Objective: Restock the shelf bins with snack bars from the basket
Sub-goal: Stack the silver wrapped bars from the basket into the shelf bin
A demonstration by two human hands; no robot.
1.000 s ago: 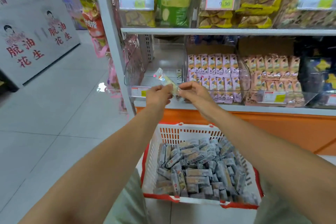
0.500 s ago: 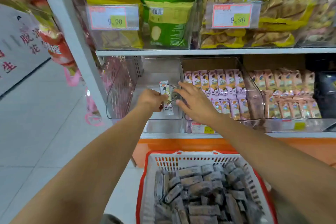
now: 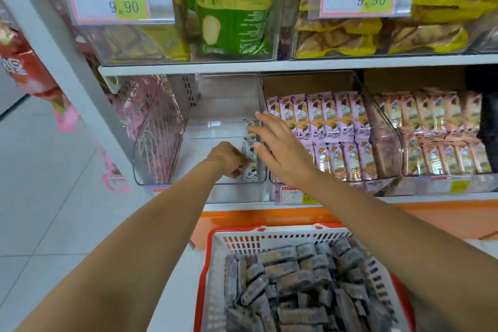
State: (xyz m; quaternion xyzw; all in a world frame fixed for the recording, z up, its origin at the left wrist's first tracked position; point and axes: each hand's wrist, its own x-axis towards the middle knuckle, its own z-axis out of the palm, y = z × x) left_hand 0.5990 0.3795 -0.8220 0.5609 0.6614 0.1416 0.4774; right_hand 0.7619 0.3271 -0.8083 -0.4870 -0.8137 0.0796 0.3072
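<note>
A few white snack bars stand on end against the right wall of an otherwise bare clear shelf bin on the lower shelf. My left hand is inside the bin with its fingers curled, pinching the lower part of the bars. My right hand reaches in from the right with straight, spread fingers that touch the upper bars. Below, a white basket with a red rim holds several dark-wrapped snack bars.
To the right stand a bin of pink-wrapped bars and a bin of brown-wrapped bars. The upper shelf carries bins of green and yellow bags with 9.90 price tags. A white upright post borders the left; tiled floor beyond.
The camera has come closer to the shelf. Both hands carried the bars from in front of the shelf into the clear bin and stood them against its right wall; my right fingers have straightened.
</note>
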